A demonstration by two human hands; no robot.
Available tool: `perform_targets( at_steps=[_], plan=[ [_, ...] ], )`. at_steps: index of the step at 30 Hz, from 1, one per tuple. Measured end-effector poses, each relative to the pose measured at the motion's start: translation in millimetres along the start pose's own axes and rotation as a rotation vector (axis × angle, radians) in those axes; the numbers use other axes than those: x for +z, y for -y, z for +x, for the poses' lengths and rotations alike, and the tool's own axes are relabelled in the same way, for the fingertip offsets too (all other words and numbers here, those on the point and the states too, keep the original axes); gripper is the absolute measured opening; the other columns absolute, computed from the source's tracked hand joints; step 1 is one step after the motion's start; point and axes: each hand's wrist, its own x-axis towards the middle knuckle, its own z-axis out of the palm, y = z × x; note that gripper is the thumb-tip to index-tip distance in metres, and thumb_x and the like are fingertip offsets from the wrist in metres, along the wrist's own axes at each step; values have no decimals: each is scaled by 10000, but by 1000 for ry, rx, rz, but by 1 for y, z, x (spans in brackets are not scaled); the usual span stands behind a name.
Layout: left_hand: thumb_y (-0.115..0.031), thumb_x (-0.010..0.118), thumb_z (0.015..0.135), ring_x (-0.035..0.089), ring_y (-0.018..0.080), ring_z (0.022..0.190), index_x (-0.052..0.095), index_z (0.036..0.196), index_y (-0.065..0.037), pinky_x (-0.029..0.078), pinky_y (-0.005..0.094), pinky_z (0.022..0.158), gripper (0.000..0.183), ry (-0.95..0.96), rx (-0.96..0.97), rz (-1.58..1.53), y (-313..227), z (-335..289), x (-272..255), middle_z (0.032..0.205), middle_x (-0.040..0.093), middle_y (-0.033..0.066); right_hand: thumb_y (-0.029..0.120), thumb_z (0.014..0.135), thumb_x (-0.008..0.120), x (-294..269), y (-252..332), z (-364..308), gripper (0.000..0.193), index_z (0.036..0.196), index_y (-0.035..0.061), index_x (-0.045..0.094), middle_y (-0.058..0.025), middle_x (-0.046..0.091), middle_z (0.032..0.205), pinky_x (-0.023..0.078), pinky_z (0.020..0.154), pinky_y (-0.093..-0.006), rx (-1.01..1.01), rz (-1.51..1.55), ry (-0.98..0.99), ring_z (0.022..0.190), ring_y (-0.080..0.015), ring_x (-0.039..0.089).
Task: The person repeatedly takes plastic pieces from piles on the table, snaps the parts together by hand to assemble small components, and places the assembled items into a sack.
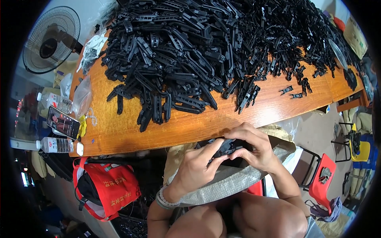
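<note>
My left hand (196, 166) and my right hand (254, 146) are closed on a black plastic part (227, 146) between them, just off the table's near edge. The fingers cover much of it, and a small spring-like coil shows at its right end. Under the hands, a woven sack (226, 178) lies open over my lap; black shapes show in its mouth. On the wooden table (119, 137), long black plastic parts (174, 59) are heaped in front of me. Smaller black clips (274, 43) form a heap to their right, with a few lying loose nearer.
At the left edge of the table are a phone (63, 123), water bottles (55, 145) and a clear plastic bag (82, 97). A fan (51, 39) stands at the far left. Below the table is a red bag (115, 190); a red chair (320, 184) stands to the right.
</note>
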Motion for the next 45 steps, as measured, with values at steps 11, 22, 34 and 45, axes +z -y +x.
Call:
perform_targets(
  at_steps=[11, 22, 34, 45],
  plan=[
    [-30, 726, 717, 665, 293, 714, 627, 1001, 59, 508, 330, 633, 314, -39, -31, 15, -6, 3, 2, 829, 659, 192, 81, 693, 753, 1, -5, -9, 230, 878, 0, 642, -113, 650, 812, 461, 626, -322, 22, 16, 43, 701, -241, 612],
    [-44, 674, 775, 659, 297, 720, 565, 1080, 54, 510, 344, 599, 338, 34, 73, 84, 3, 1, 0, 878, 651, 173, 70, 712, 747, 2, -4, -14, 235, 897, -3, 622, -111, 610, 788, 470, 630, -314, 161, 97, 80, 701, -237, 599],
    [-97, 711, 762, 662, 302, 775, 578, 1087, 35, 519, 351, 662, 376, 68, 13, 39, 3, 1, -4, 900, 653, 177, 108, 704, 760, -1, 1, -8, 239, 867, 0, 621, -117, 613, 778, 469, 641, -330, 207, 104, 128, 713, -265, 601],
    [12, 626, 793, 602, 310, 863, 601, 931, 38, 499, 357, 708, 142, -368, 49, 484, 58, 32, -27, 957, 597, 135, -74, 718, 603, -40, -37, 30, 242, 935, 29, 632, -126, 561, 1047, 454, 754, -379, 36, -722, -96, 853, -297, 548]
  ],
)
